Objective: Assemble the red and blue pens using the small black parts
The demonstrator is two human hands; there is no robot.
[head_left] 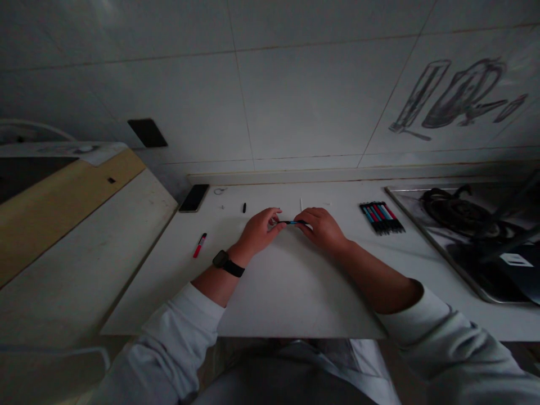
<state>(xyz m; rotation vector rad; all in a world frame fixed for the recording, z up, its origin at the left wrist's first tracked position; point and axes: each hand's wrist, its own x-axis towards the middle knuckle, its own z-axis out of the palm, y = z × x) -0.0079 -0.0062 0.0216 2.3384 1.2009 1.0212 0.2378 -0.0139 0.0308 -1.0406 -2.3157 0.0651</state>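
Between my hands, a little above the white counter (295, 292), is a slim blue and black pen (291, 223), lying roughly level. My left hand (262, 229) pinches one end with thumb and fingertips; a dark watch sits on that wrist. My right hand (321, 226) grips the other end, its curled fingers hiding the tip. Just behind my hands a thin white stick (301, 204) lies on the counter. A short black piece (244, 207) is to its left. Further left lies a red and black pen part (199, 245).
Several blue, red and black pens (382, 217) lie in a row at right, beside a gas stove (459, 225). A phone (194, 198) and a small ring-like item (220, 191) are at the back left. The tiled wall (295, 107) bounds the counter behind.
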